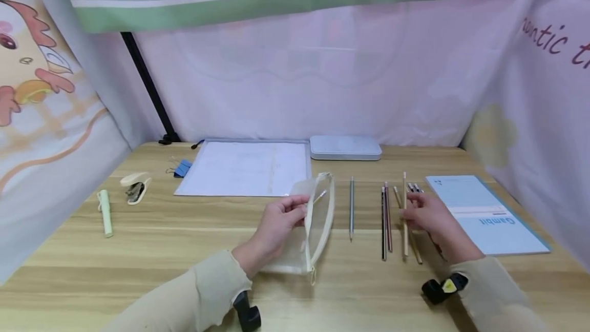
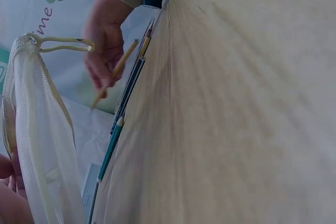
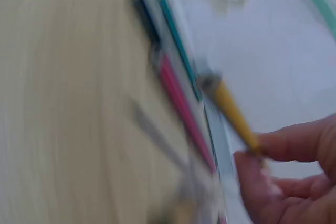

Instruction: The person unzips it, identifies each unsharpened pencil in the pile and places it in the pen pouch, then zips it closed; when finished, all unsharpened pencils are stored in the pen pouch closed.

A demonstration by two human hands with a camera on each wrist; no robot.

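Left hand (image 1: pixel 281 219) grips the mesh pouch (image 1: pixel 313 224) open mid-table with one pencil seemingly inside, right hand (image 1: pixel 426 214) pinches a wooden pencil (image 2: pixel 116 71) just off the table, several pencils (image 1: pixel 386 222) left beside it, so early.

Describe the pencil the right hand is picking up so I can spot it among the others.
On the wooden desk, between the mesh zip pouch and the light-blue booklet, lies a row of pencils. The right hand pinches the pale wood-coloured pencil. Its neighbours to the left are a dark pencil and a pinkish pencil.
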